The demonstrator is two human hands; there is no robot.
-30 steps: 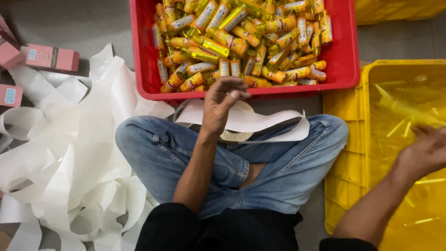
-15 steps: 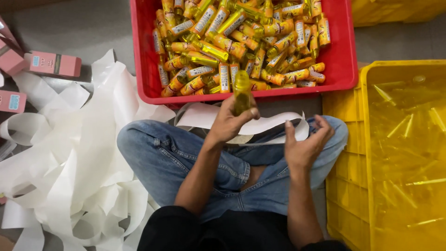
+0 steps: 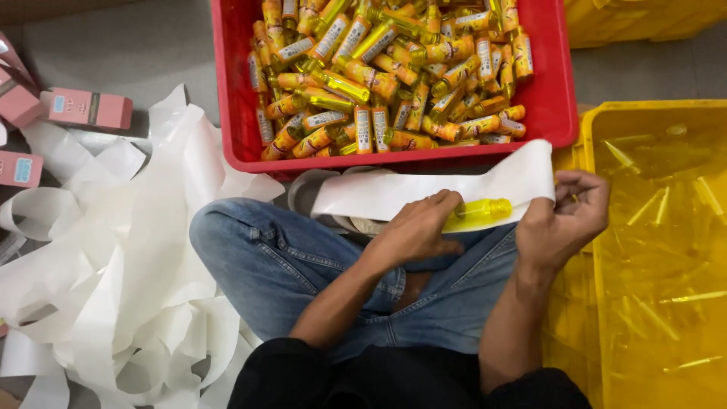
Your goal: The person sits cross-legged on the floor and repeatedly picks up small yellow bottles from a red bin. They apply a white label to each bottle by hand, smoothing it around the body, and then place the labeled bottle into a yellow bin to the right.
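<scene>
over the lap, left hand (image 3: pixel 415 229) half hides yellow bottle (image 3: pixel 479 213).

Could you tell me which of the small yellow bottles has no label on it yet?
The bare yellow bottle in the left hand; those in the red crate carry labels.
</scene>
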